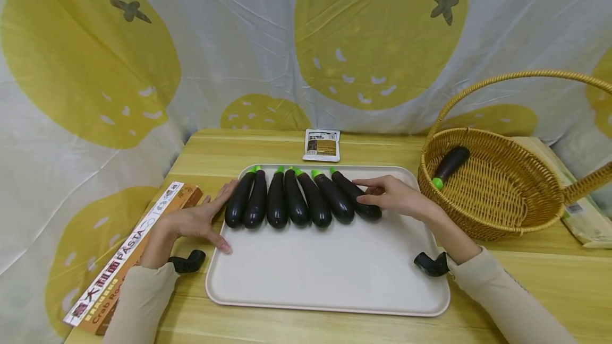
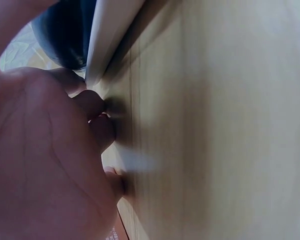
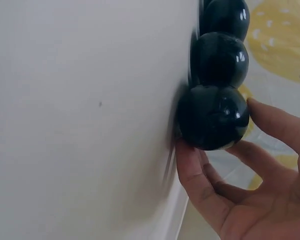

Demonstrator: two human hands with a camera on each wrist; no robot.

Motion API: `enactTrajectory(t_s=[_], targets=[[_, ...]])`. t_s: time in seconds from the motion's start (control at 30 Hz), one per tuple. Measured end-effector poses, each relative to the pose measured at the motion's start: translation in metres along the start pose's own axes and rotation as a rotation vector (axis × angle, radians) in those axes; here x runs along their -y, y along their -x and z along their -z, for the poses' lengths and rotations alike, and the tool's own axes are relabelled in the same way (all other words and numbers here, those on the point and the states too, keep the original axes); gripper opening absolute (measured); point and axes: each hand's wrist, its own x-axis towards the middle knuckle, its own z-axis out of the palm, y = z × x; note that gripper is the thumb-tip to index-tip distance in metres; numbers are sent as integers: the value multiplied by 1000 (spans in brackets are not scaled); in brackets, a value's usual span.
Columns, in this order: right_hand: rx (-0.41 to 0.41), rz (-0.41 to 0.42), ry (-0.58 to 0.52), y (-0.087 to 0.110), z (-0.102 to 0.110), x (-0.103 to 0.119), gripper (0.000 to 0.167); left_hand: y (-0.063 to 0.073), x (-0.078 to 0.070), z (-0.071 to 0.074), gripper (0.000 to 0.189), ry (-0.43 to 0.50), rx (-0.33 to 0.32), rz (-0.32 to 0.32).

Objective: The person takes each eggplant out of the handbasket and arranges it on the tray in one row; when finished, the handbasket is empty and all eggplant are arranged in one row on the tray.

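Several dark eggplants (image 1: 276,200) lie side by side on a pale tray (image 1: 330,269), their green stem ends toward its far edge. At the right end of the row, my right hand (image 1: 399,195) holds the last eggplant (image 3: 212,117), with fingers about its side in the right wrist view. My left hand (image 1: 196,222) rests spread at the tray's left edge, beside the leftmost eggplant (image 1: 239,200). Its fingertips are down by the wooden table (image 2: 190,125) in the left wrist view, and it holds nothing.
A wicker basket (image 1: 550,222) with a tall handle stands right of the tray, one eggplant (image 1: 451,165) inside. A pasta box (image 1: 129,259) lies at the left, under the left forearm. Behind the tray is a small packet (image 1: 322,146); a pale package (image 1: 590,222) lies beyond the basket.
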Motion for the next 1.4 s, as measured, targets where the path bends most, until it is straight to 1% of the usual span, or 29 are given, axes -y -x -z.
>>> enactTrajectory(t_s=[0.13, 0.23, 0.37, 0.5, 0.63, 0.77, 0.9, 0.97, 1.03, 1.1, 1.17, 1.2, 1.3, 1.4], targets=[[7, -13, 12, 1, 2, -1, 56, -1, 0, 0, 152, -13, -2, -3], [7, -18, 19, 2, 4, -1, 56, -1, 1, -1, 152, -21, -4, 6], [0, 14, 55, 7, 10, 0, 57, -1, 2, -1, 152, -32, -11, 20], [-10, 52, 87, 21, 24, 5, 60, 0, 2, -1, 152, -24, -14, 23], [-28, 43, 104, 44, 46, 11, 59, 1, 1, -1, 152, -23, -13, 26], [-43, 12, 152, 72, 77, 11, 55, 0, 0, 0, 151, -29, -14, 22], [-58, -29, 190, 92, 112, -1, 53, 0, 1, 0, 151, -27, -14, 23], [-95, -53, 240, 98, 128, -11, 52, 1, 2, 0, 151, -24, -14, 26], [-137, -95, 297, 101, 142, -20, 52, 1, 2, 0, 151, -24, -14, 25], [-157, -135, 346, 101, 154, -28, 55, 0, 2, 0, 151, -22, -14, 22], [-150, -170, 394, 99, 163, -36, 59, 0, 3, 0, 151, -21, -16, 19], [-135, -177, 399, 98, 167, -40, 62, 0, 3, 0, 151, -21, -16, 17], [-77, -158, 397, 91, 177, -52, 64, 0, 4, 0, 151, -26, -18, 11], [-34, -107, 365, 82, 186, -62, 63, -1, 5, -1, 150, -30, -16, -2]])
